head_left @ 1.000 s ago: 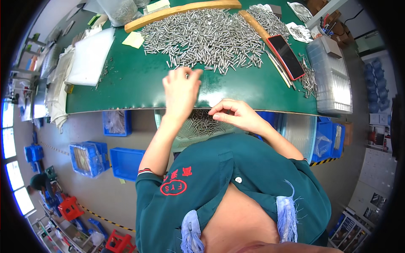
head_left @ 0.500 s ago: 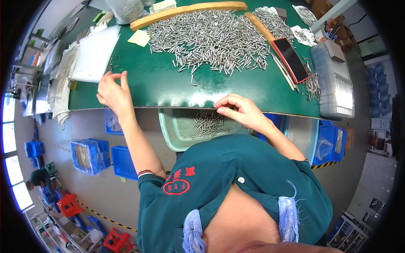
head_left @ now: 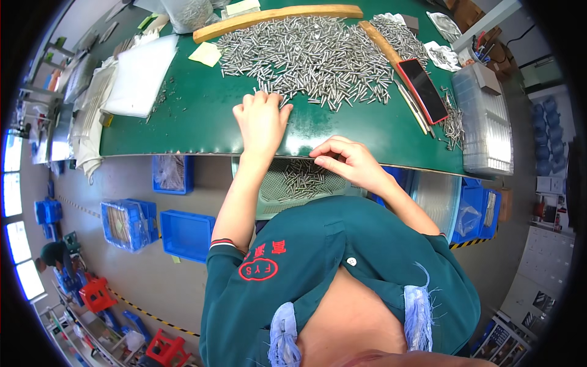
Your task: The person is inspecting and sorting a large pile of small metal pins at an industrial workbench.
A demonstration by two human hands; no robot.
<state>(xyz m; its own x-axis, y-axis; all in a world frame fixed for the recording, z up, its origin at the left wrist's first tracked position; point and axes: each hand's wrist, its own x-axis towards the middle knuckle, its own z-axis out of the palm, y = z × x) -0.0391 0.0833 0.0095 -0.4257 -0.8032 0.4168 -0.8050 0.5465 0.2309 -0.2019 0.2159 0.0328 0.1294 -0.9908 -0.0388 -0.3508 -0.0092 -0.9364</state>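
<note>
Metal pins (head_left: 309, 55) lie heaped across the green mat (head_left: 183, 125), straight ahead of my left hand (head_left: 262, 122); it rests flat and open, fingertips touching the heap's near edge; the pins point every way. My right hand (head_left: 347, 164) curls loosely at the mat's front edge, gripping nothing I can see, above a tray (head_left: 269, 196) of pins below; a wooden strip (head_left: 278, 16) bounds the far side; a phone (head_left: 423, 90) lies right.

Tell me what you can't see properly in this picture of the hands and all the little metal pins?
- Head view: left hand covers the pins under its palm and fingers.
- Right hand: curled fingers hide whether it holds a pin.
- Metal tray below the table edge: partly hidden by the green table and the arms.
- Single pins in the pile: too small to tell apart.
</note>
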